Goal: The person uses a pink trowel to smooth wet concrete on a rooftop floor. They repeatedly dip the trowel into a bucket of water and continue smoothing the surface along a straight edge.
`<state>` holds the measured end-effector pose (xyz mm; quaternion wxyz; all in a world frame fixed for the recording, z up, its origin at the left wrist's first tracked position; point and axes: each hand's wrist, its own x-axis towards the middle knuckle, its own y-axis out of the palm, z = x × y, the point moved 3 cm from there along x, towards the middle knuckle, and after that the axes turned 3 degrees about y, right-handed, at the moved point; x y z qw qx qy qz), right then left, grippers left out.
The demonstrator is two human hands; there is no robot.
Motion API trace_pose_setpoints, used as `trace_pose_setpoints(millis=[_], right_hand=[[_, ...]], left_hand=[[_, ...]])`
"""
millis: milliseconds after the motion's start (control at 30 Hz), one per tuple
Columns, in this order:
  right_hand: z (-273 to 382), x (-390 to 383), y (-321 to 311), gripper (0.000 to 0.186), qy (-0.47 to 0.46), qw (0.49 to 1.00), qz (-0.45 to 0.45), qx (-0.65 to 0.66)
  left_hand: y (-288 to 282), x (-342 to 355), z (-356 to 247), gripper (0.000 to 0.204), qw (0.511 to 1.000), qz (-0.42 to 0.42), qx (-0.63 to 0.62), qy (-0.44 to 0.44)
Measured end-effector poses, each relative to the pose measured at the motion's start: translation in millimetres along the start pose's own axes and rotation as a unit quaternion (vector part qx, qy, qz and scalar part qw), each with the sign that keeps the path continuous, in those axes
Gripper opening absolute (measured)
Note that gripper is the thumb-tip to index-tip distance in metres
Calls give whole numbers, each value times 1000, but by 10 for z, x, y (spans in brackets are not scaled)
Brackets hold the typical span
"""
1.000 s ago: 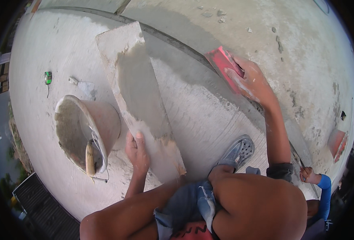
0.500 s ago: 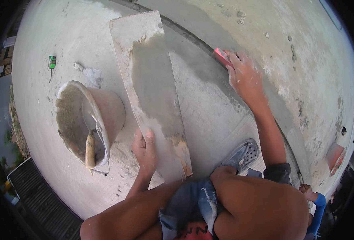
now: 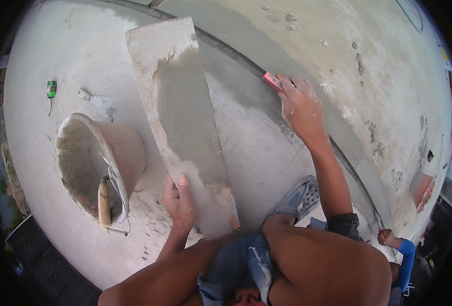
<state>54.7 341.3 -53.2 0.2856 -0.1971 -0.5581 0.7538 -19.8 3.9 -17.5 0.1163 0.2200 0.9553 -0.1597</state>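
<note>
My left hand (image 3: 179,200) grips the lower left edge of a long pale board (image 3: 177,158), thumb on top. Wet grey mortar (image 3: 185,112) is spread over the board's middle. Out to the right, my right hand (image 3: 303,104) is closed around a small pink-red block (image 3: 274,82), its exact kind unclear. The block is at the dark groove (image 3: 236,57) that curves across the concrete, with wet grey mortar along both sides. Fingers hide much of the block.
Left of the board, a mortar-crusted bucket (image 3: 121,148) lies tipped, a wooden-handled tool (image 3: 104,204) inside. Beyond it are a trowel (image 3: 101,104) and a green tape measure (image 3: 51,89). My grey clog (image 3: 300,199) stands near the groove. Another person's hand (image 3: 387,238) works at lower right.
The view has shifted slightly, so the bucket and board appear further left. My right hand still holds the block at the groove; my left hand keeps its grip on the board.
</note>
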Motion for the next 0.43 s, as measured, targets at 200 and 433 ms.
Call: trace_pose_setpoints(millis=[200, 433], right_hand=[[-232, -278, -224, 36, 44, 997, 45, -38], [-352, -417, -427, 48, 67, 997, 40, 9]], left_hand=[[33, 61, 63, 41, 999, 9, -34, 3], [7, 104, 56, 42, 999, -10, -29, 24]])
